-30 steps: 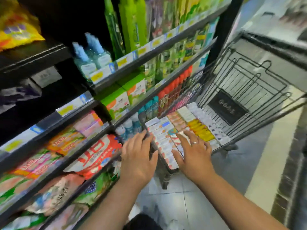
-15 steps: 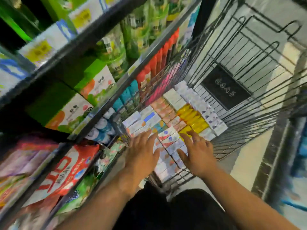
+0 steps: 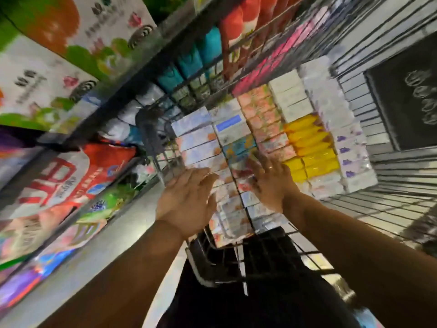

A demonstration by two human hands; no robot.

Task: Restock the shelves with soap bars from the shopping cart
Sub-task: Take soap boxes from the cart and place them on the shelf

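A wire shopping cart [image 3: 383,209] fills the right half of the view, its floor packed with rows of boxed soap bars [image 3: 264,119] in white, pink, yellow and blue. My left hand [image 3: 186,202] hovers flat over the near left row, fingers straight. My right hand [image 3: 272,181], with a ring on one finger, reaches down onto the near middle boxes; its fingertips touch them, and motion blur hides whether they curl round a box. Shelves [image 3: 151,58] run along the left, close beside the cart.
Green and white cartons [image 3: 71,50] sit on the upper shelf, red and coloured bags [image 3: 61,181] on the lower ones. Teal and red bottles [image 3: 208,50] stand behind the cart's wire wall. A black sign [image 3: 406,91] hangs on the cart's far end. The whole picture is blurred.
The view has dropped much closer to the cart and tilted. Both hands have moved down into the cart over the near soap boxes, staying flat.
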